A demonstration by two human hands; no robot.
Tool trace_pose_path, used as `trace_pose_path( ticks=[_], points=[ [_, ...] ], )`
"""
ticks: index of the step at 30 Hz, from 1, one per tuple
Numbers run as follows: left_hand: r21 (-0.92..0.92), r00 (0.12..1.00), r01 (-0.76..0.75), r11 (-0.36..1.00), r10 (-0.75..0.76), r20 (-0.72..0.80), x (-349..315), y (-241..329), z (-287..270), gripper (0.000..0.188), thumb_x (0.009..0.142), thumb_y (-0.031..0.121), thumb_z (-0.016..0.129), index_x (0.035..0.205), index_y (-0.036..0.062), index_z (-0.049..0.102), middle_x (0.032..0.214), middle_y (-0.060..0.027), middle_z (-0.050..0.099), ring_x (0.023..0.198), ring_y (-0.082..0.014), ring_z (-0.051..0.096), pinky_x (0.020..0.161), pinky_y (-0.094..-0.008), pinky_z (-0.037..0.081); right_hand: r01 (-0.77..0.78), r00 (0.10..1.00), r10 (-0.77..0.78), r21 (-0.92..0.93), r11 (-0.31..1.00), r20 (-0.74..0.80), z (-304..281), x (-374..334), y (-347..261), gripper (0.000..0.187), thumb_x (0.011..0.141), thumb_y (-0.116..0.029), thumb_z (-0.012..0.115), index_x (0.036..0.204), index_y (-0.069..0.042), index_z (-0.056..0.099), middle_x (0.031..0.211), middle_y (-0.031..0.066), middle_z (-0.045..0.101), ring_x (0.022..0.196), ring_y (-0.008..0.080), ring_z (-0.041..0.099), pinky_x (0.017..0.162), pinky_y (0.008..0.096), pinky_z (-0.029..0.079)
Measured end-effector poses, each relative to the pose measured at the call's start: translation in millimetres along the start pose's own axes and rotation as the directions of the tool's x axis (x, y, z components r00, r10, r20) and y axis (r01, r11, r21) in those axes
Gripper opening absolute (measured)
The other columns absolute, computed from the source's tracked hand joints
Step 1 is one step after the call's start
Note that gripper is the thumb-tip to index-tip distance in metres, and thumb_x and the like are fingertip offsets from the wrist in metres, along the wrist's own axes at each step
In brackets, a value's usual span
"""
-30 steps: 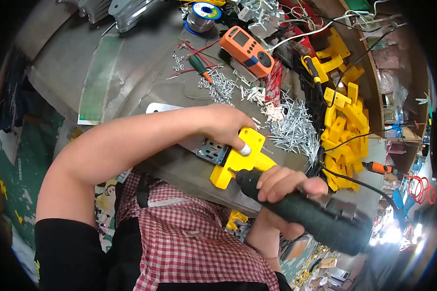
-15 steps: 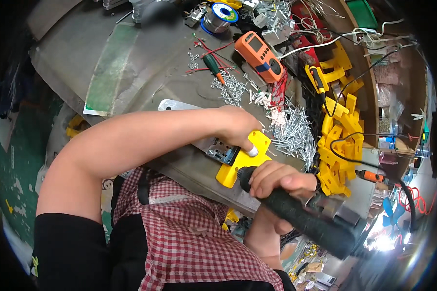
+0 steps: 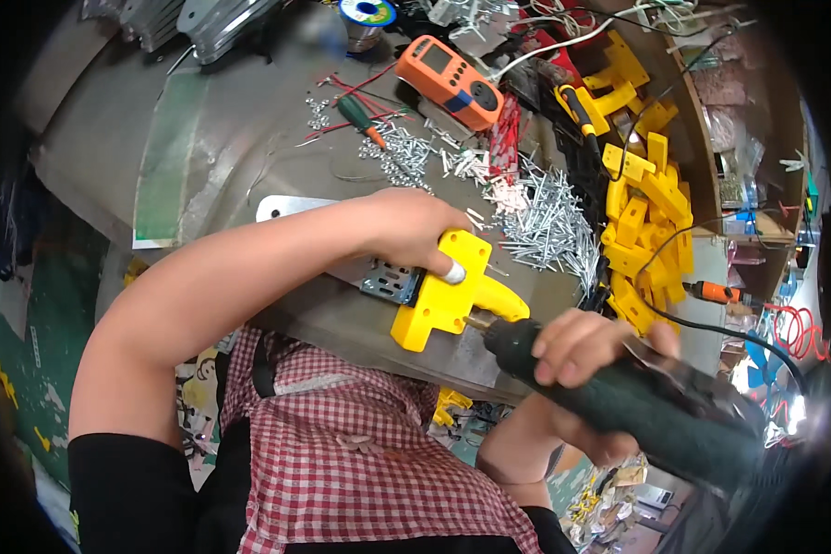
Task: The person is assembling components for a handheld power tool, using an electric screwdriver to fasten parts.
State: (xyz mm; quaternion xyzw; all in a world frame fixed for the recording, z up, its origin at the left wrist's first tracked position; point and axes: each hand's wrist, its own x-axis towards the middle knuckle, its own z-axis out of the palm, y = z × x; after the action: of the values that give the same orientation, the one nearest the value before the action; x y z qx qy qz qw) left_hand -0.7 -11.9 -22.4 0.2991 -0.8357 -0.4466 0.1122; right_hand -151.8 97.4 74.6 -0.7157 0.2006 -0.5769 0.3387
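Yellow plastic housing [image 3: 445, 294] sits at the near edge of the grey table [image 3: 231, 148], bare table to its left, screws [image 3: 549, 222] crowding right. Left hand [image 3: 414, 231] fingers press it down; right hand [image 3: 586, 351] fingers wrap the green electric screwdriver [image 3: 637, 397], tip at the housing, now angled in closer than before.

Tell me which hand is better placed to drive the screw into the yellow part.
Right. The right hand grips the green driver, whose tip sits at the yellow part. The left hand presses that part down on the bench, so probably it should stay there.
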Motion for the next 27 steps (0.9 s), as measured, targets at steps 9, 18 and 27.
trace_pose_path(
  ticks=[9, 18, 27],
  points=[
    [0.007, 1.000, -0.006, 1.000, 0.006, -0.006, 0, 5, 0, 0.060, 0.070, 0.040, 0.067, 0.119, 0.0091, 0.051, 0.100, -0.0184, 0.058, 0.097, -0.0339, 0.055, 0.083, -0.0403, 0.043, -0.158, 0.984, 0.159, 0.018, 0.987, -0.083, -1, -29, 12, 0.062, 0.075, -0.045, 0.067, 0.112, -0.003, 0.040, 0.071, 0.0105, 0.055, 0.056, 0.0213, 0.053, 0.057, 0.0351, 0.043],
    [0.083, 0.998, 0.000, 0.997, 0.005, -0.058, -3, 9, 0, 0.055, 0.071, 0.040, 0.066, 0.115, 0.0106, 0.054, 0.094, -0.0159, 0.062, 0.090, -0.0325, 0.059, 0.078, -0.0398, 0.045, -0.075, 0.997, 0.071, 0.096, 0.993, 0.043, -6, -35, 18, 0.059, 0.074, -0.046, 0.067, 0.106, -0.005, 0.041, 0.070, 0.0116, 0.055, 0.057, 0.0226, 0.054, 0.058, 0.0359, 0.044],
    [0.002, 1.000, 0.012, 1.000, -0.012, -0.016, -4, 8, -5, 0.060, 0.071, 0.041, 0.068, 0.118, 0.0078, 0.052, 0.101, -0.0190, 0.058, 0.094, -0.0346, 0.056, 0.080, -0.0399, 0.044, -0.317, 0.874, 0.127, -0.352, 0.881, -0.470, -10, -55, -17, 0.068, 0.077, -0.045, 0.061, 0.123, -0.002, 0.035, 0.084, 0.0122, 0.057, 0.072, 0.0257, 0.058, 0.068, 0.0393, 0.047]
  ],
)
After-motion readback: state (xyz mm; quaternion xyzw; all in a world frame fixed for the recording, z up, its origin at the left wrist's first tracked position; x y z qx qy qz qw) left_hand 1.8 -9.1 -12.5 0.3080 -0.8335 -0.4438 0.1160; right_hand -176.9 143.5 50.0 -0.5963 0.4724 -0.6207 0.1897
